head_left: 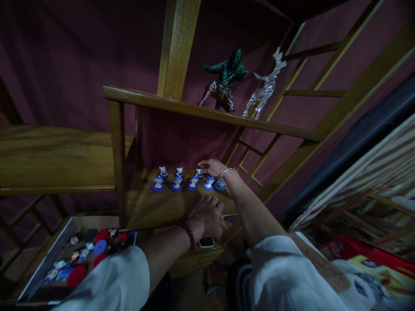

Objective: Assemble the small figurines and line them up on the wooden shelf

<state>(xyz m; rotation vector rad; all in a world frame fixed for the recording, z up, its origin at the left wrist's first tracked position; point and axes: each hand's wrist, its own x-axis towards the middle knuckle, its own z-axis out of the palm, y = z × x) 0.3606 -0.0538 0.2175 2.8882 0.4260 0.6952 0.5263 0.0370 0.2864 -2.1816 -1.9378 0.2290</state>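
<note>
My right hand (214, 167) reaches over the back row of small figurines, its fingers closed at the top of a black-and-white figurine (199, 173). The palm hides what lies behind it. Two similar figurines, one at the left end (163, 172) and one in the middle (179, 173), stand to the left. A front row of blue-and-white figurines (176, 184) on round purple bases runs along the shelf. By my right wrist is a figurine (220, 185) with a teal-blue base. My left hand (209, 216), palm down, rests near the shelf's front edge, fingers slightly bent, holding nothing visible.
A box (68, 229) of loose figurines and red and blue discs stands at lower left. Above, a wooden shelf (201, 111) carries a green hooded figure (227, 80) and a clear deer statuette (266, 88). A dark-screened device (206, 242) lies below my left hand. Wooden lattice borders the right.
</note>
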